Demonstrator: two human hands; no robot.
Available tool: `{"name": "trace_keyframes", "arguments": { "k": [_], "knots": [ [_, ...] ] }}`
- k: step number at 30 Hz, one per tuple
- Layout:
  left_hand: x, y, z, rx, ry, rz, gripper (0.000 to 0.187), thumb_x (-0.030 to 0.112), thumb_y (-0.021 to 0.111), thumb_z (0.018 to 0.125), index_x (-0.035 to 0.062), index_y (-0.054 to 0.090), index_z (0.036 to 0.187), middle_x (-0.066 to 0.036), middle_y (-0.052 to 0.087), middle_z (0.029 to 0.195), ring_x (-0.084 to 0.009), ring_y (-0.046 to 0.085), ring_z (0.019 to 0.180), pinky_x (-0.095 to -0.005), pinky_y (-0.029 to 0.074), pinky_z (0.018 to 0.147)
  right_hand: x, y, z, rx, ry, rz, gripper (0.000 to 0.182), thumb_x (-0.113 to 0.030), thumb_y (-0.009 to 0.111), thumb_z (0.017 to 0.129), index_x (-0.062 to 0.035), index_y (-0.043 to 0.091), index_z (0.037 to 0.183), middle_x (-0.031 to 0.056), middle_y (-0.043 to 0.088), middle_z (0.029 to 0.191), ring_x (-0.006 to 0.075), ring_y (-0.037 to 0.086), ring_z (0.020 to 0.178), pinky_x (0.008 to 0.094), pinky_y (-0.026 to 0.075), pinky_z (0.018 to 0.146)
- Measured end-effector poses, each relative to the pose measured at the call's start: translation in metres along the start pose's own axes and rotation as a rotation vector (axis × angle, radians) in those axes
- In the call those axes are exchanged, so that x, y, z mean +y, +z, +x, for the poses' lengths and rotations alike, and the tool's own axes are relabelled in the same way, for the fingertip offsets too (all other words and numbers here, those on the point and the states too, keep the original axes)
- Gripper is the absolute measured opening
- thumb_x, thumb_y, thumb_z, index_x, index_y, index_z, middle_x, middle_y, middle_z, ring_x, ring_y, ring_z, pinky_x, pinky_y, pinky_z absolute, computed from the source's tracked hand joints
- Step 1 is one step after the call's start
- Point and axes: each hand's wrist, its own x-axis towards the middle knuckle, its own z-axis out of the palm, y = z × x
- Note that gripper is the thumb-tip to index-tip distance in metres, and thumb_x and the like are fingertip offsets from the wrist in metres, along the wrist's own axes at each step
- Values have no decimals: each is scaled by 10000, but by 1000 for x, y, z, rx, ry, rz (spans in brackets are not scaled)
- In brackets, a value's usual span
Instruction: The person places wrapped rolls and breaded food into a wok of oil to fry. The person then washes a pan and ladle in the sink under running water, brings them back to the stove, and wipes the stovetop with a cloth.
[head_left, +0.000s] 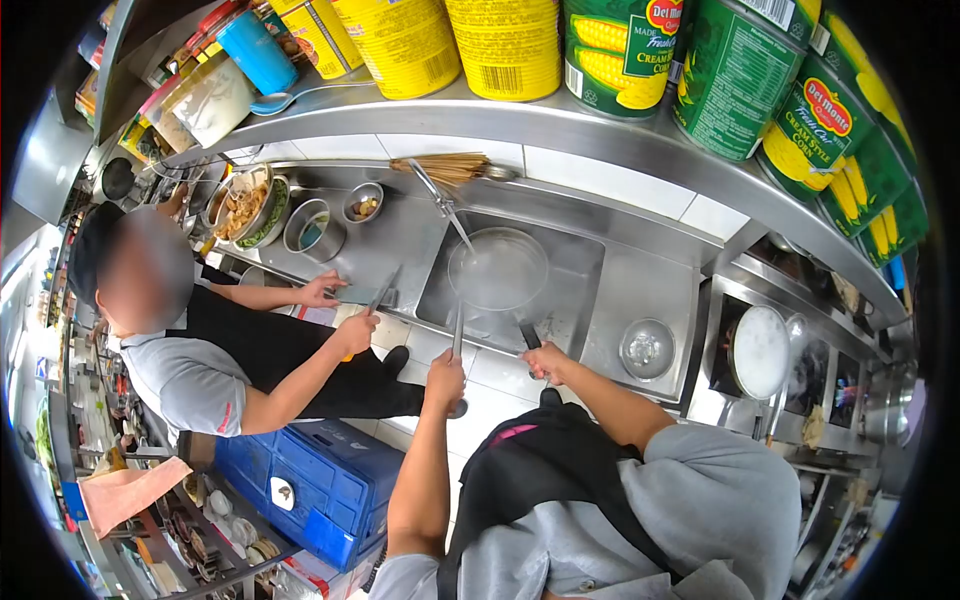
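Both your hands have fingers curled tight: right hand [548,363] round the handle [528,334] pointing toward you from the pan [505,270] in the sink [580,275]; left hand [446,382] round a long utensil [458,333]. The faucet [430,185] overhangs the pan.

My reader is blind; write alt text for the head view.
A person's left hand grips a long silver metal handle, right hand a black handle, at a steaming round metal pan over a rectangular steel sink, beside a grey-shirted co-worker.
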Motion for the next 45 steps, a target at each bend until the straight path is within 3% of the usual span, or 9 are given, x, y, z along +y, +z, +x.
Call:
{"name": "trace_keyframes", "arguments": {
  "k": [15,19,23,31,32,34,39,43,45],
  "knots": [
    [43,-68,-13,-282,27,455,267,266,430,1006,38,569,1014,-48,513,633,-134,490,455,-289,404,375,33,-4,12,-1,39,157,205,-37,647,819,-84,448,803,-16,423,586,63,377,415,238,300,338],
    [-35,-49,111,-269,881,725,260,246,439,981,14,553,954,-57,522,638,-158,492,453,-308,426,393,30,7,10,-9,23,156,201,-33,648,813,-82,453,802,-15,425,585,65,379,414,243,303,338],
    [52,19,46,-413,-21,171,222,222,431,966,33,530,905,-79,531,673,-172,509,467,-327,453,416,25,18,18,40,5,136,197,-35,650,808,-76,460,773,-3,428,573,82,378,405,255,304,338],
    [74,-77,29,-407,-119,494,212,247,511,948,52,576,998,-88,551,699,-159,513,506,-359,461,449,23,3,18,44,-28,123,297,-84,639,827,-90,451,597,22,417,507,129,403,400,298,293,359],
    [42,-78,77,-385,762,818,171,214,577,864,49,619,861,-112,581,687,-207,524,487,-380,457,443,31,1,17,-18,-189,-67,298,-84,632,829,-93,456,588,23,411,501,135,407,402,315,286,362],
    [26,-69,122,-452,1537,1539,62,103,676,606,82,643,558,-167,653,687,-330,585,512,-444,488,503,35,7,24,-163,-335,-242,290,-76,607,834,-94,470,579,23,403,495,142,395,400,347,271,368],
    [50,-5,75,-525,89,501,305,206,469,882,-22,604,733,-127,611,607,-245,597,486,-434,487,428,24,24,17,-9,9,-1,221,-20,582,843,-73,492,648,-18,381,515,99,341,379,265,248,345],
    [4,-72,93,-618,959,956,318,142,390,913,-11,583,711,-97,564,570,-245,574,473,-429,472,417,23,10,14,31,-24,130,199,-17,617,801,-42,482,658,32,425,485,139,378,355,285,255,334],
    [75,-96,25,-480,-84,655,105,95,514,826,50,599,783,-117,627,706,-251,621,669,-419,489,621,28,-1,18,30,-8,130,185,-4,614,801,-42,485,673,28,427,493,133,379,356,279,265,334]
  ]
}}
